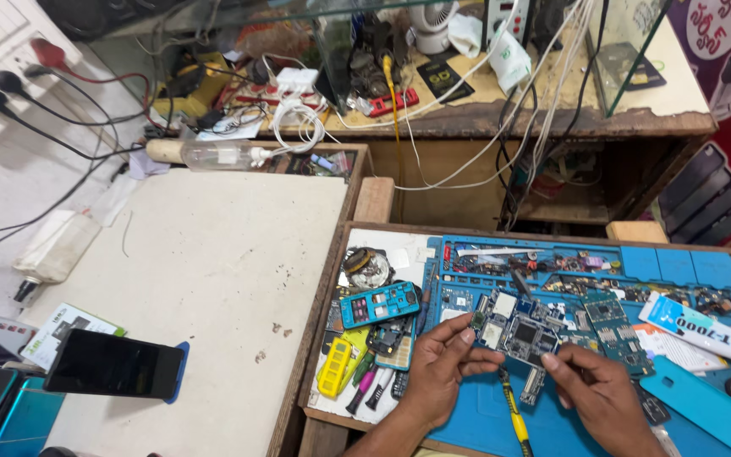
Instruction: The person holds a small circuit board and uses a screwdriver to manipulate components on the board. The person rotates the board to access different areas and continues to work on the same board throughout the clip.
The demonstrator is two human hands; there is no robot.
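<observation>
Left hand (442, 372) pinches a small green circuit chip (476, 321); right hand (596, 391), fingers curled, touches the grey phone circuit board (524, 335) between them, above the blue silicone mat (484, 415).

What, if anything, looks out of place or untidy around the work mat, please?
A heap of phone shells and loose parts lies jumbled left of the blue mat. Near the left hand and right hand, bare circuit boards overlap askew.

2 bare hands: left hand (436, 378), right hand (604, 398); no sleeves, rings, gloves.
</observation>
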